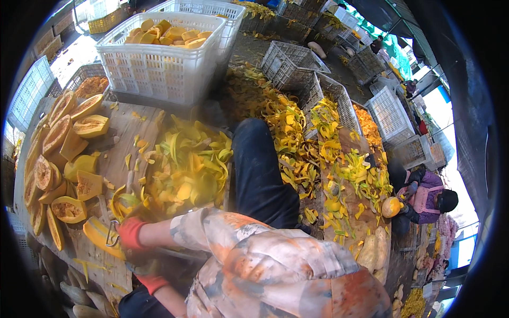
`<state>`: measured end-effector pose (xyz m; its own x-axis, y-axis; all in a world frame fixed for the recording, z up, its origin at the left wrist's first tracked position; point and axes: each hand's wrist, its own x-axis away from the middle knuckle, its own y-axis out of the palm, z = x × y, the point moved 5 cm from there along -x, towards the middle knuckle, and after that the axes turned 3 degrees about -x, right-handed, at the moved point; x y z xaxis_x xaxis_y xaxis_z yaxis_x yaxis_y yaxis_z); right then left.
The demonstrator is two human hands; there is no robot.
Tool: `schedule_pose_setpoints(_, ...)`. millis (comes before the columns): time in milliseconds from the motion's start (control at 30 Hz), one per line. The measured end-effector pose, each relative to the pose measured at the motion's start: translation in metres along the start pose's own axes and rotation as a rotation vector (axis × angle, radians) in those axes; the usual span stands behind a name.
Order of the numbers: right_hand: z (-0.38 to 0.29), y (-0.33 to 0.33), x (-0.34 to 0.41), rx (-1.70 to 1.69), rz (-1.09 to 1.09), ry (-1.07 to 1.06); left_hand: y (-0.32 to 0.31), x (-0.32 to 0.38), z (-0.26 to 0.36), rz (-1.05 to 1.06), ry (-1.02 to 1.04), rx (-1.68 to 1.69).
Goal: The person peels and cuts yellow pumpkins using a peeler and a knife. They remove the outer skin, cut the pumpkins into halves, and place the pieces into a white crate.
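Note:
A long yellow squash [95,232], partly peeled, lies on the wooden board in front of me. My right hand [129,232], in a red-cuffed glove, grips a metal-framed peeler [113,238] whose head rests against the squash. At the squash's near end, my left hand [143,268] in a grey glove with a red cuff holds it; the fingers are partly hidden and blurred. Just beyond the right hand, a heap of yellow-green peelings [191,159] spreads out. Halved, hollowed squash pieces [59,159] are piled on the far side of the board.
A white plastic crate [159,71] of cut squash stands beyond the wooden board [119,155]. Unpeeled squashes [85,298] lie at lower left. Peelings [286,135] cover the ground by my knee [254,151]. A co-worker [427,192] holds a squash [391,207] at another board.

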<state>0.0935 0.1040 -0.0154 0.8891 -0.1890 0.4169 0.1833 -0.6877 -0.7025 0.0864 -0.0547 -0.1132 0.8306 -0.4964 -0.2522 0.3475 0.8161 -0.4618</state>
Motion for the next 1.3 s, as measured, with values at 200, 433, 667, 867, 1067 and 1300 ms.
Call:
schedule_pose_setpoints(200,0.003,-0.008,0.011,-0.064,-0.032,0.017,0.026,-0.014,0.037,0.039,-0.356,0.468)
schedule_pose_setpoints(433,0.014,-0.015,0.021,-0.023,-0.058,0.005,0.039,-0.013,0.058,0.41,-0.794,1.818)
schedule_pose_setpoints(667,0.02,-0.025,0.027,0.045,-0.072,0.033,0.059,-0.001,0.069,0.495,-0.78,1.997)
schedule_pose_setpoints(867,-0.009,-0.058,-0.021,0.072,0.104,-0.002,0.063,-0.007,0.081,0.475,-0.599,2.014)
schedule_pose_setpoints(1067,-0.044,-0.041,-0.052,0.201,0.037,0.028,0.068,-0.011,0.075,0.521,-0.657,2.021)
schedule_pose_setpoints(1300,-0.003,-0.034,0.045,0.266,-0.105,0.047,0.082,-0.009,0.058,0.404,-0.646,2.025)
